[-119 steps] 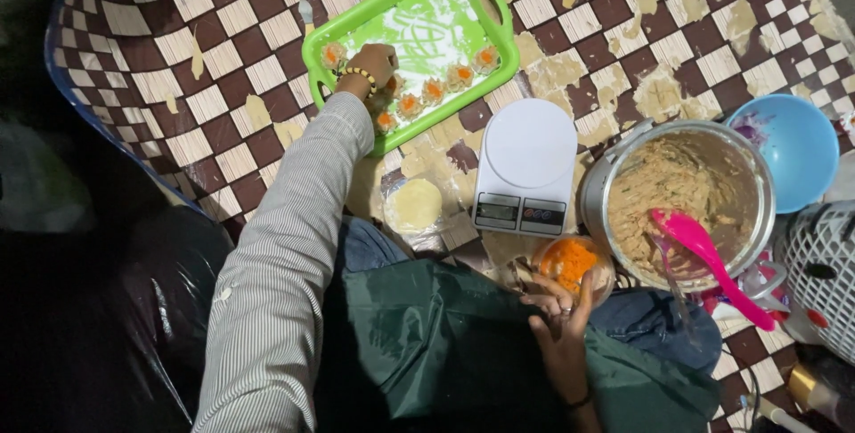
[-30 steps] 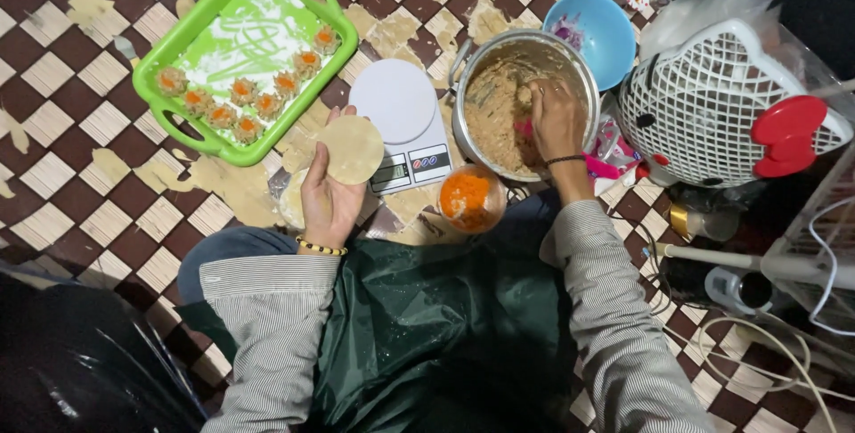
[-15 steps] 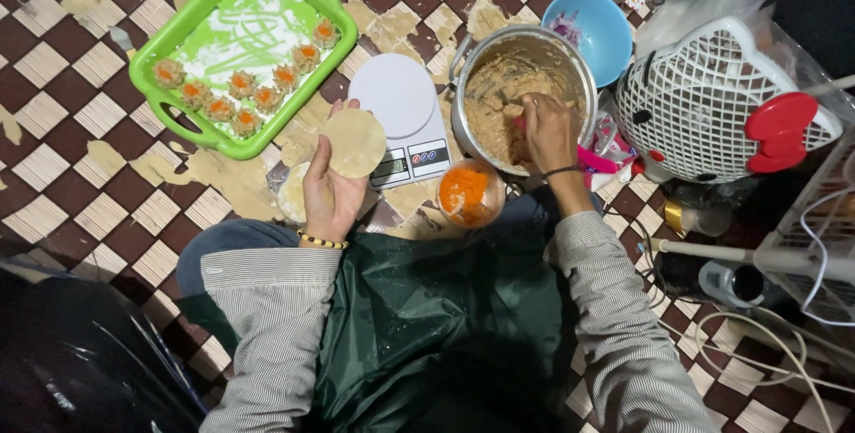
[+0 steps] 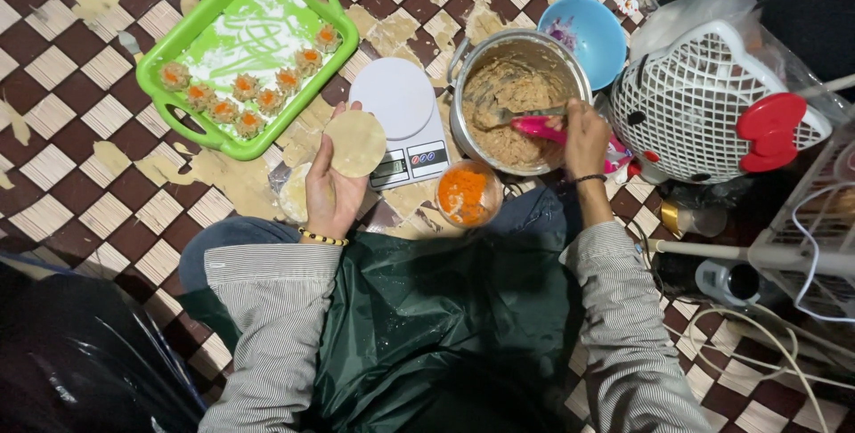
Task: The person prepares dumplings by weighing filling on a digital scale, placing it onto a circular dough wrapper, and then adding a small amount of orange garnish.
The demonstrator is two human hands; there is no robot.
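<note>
Head view, looking straight down on a seated person: dark green apron (image 4: pixel 427 326) over the lap, striped grey sleeves (image 4: pixel 267 308) nearest the camera. Left hand (image 4: pixel 331 191) lies palm up with its fingers spread flat, a round pale dumpling wrapper (image 4: pixel 355 142) resting across the fingertips; a beaded bracelet (image 4: pixel 322 237) sits at the wrist. Wrapper looks thin, soft and floppy, likely to tear or fold if pinched, so judged best carried from beneath on flat fingers rather than by its edge. Below that hand, a stack of further wrappers (image 4: pixel 294 192) on the floor. Right hand (image 4: pixel 583 137) is closed around the pink handle of a spoon (image 4: pixel 534 126), its bowl sunk in the brownish minced filling (image 4: pixel 512 112) inside a steel pot (image 4: pixel 463 63). Filling appears dense and sticky; judged to cling to the spoon. Between the hands: a small cup of grated orange carrot (image 4: pixel 467 194) and a white digital kitchen scale (image 4: pixel 401 130), the wrapper overlapping its near left corner in this view. Farther left, a green plastic tray (image 4: pixel 178 45) holds formed dumplings (image 4: pixel 240 94) topped with orange, in a curved row. Beyond the pot, a blue bowl (image 4: pixel 592 36); to the right, a white fan (image 4: pixel 712 99) with a red bow. Checkered brown-and-cream floor mat (image 4: pixel 80 130) carries smears of dough.
</note>
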